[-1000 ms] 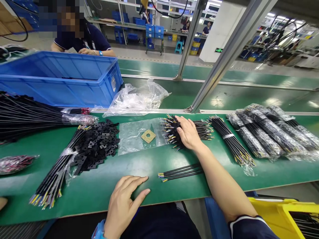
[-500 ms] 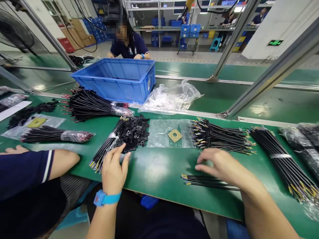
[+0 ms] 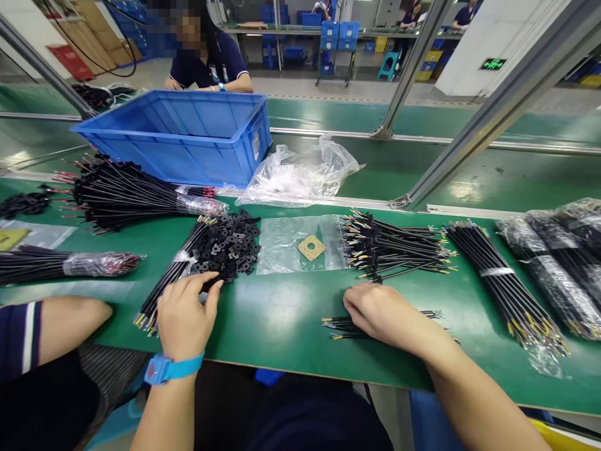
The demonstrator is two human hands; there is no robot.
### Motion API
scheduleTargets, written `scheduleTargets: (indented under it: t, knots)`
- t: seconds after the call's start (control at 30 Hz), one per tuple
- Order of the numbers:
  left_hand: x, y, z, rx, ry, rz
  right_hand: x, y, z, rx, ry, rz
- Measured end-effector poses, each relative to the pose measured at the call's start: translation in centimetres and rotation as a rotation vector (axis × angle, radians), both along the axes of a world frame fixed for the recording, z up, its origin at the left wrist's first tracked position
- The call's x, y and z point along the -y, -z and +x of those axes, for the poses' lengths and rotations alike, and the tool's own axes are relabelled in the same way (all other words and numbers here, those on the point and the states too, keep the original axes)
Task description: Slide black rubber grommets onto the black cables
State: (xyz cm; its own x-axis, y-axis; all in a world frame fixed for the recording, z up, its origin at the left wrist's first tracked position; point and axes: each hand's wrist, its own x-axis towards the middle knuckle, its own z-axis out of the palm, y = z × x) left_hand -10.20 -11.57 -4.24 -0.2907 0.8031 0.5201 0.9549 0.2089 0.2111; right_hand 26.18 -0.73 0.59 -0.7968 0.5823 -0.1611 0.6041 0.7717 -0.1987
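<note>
The left hand (image 3: 188,310) is at the clips (image 3: 230,241), the right hand (image 3: 382,310) over the loose cables (image 3: 346,324); whether either grip is closed, I cannot tell. Clipped cables (image 3: 399,243) lie piled beyond, seemingly done; several loose ones seem left

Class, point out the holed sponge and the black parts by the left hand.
Holed sponge (image 3: 320,248), head view: the surface right of its hole.
Black parts (image 3: 231,241), head view: middle of the pile.
</note>
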Motion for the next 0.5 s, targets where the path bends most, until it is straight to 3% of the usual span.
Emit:
scheduleTargets:
  t: [0.3,0.5]
  knots:
    - [1.9,1.1,8.8,0.332,0.349,0.057,-0.5,-0.5,0.5,0.008,-0.031,-0.079]
    - [2.2,1.6,10.4,0.410,0.412,0.064,0.3,1.1,-1.4,-0.014,0.000,0.163]
